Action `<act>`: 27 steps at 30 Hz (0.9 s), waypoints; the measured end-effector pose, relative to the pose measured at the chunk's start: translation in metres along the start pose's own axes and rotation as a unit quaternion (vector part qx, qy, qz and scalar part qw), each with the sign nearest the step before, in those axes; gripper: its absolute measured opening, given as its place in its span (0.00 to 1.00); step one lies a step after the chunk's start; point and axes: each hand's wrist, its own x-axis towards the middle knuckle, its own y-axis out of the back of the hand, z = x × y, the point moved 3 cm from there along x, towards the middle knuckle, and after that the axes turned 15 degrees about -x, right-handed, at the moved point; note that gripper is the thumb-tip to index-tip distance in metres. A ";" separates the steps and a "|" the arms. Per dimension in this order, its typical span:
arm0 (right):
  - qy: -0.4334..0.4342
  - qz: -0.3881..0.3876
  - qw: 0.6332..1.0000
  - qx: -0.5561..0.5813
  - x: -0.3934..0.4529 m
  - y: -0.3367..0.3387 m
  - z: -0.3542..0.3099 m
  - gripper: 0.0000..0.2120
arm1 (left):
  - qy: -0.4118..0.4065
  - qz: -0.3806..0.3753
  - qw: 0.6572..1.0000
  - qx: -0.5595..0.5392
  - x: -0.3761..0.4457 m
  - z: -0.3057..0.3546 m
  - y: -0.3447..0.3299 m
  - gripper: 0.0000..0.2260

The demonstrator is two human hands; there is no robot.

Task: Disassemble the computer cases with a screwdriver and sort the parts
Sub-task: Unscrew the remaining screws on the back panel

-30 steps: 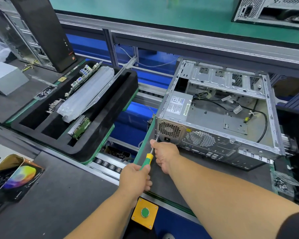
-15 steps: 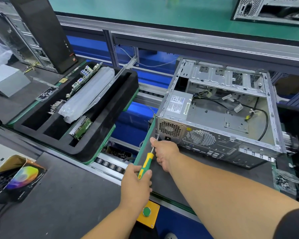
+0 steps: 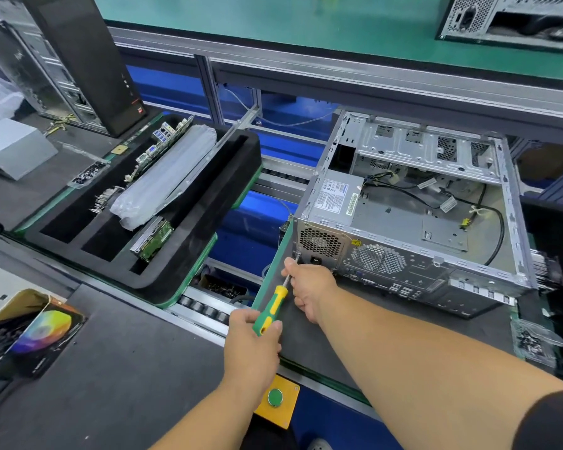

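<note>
We find the open computer case (image 3: 413, 219) lying on its side on a dark mat at the right centre of the frame, its side panel off and its rear face turned toward the lower left. Inside it, at the left corner, sits the grey power supply (image 3: 337, 198) with a white label, and loose black cables (image 3: 462, 203) run across the bare floor of the case. The left hand (image 3: 252, 339), at lower centre, has its grip closed round the green and yellow handle of a screwdriver (image 3: 270, 308); the shaft slants up and to the right, and its tip meets the rear face of the case at the lower left corner of the power supply grille. The right hand (image 3: 309, 287) lies just beside that corner with its fingers curled about the metal shaft near the tip; we cannot tell whether they also hold a screw. In the left centre of the frame a black foam tray (image 3: 205, 222) holds circuit boards (image 3: 163, 141) and a part wrapped in clear plastic (image 3: 163, 183). A black tower case (image 3: 88, 60) stands upright at the upper left. A yellow box with a green button (image 3: 275, 397) sits at the worktop edge, bottom centre.
</note>
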 end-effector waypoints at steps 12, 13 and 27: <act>0.018 0.000 1.000 -0.006 -0.005 0.001 0.000 0.18 | 0.199 -0.017 0.965 -0.171 -0.008 0.000 -0.010 0.20; 0.017 0.003 1.000 -0.002 -0.005 0.001 -0.001 0.18 | 0.106 -0.016 0.992 -0.070 -0.006 0.004 -0.007 0.15; 0.009 -0.015 0.999 0.026 -0.003 0.002 0.001 0.17 | 0.296 -0.016 0.914 -0.277 -0.007 -0.006 -0.021 0.25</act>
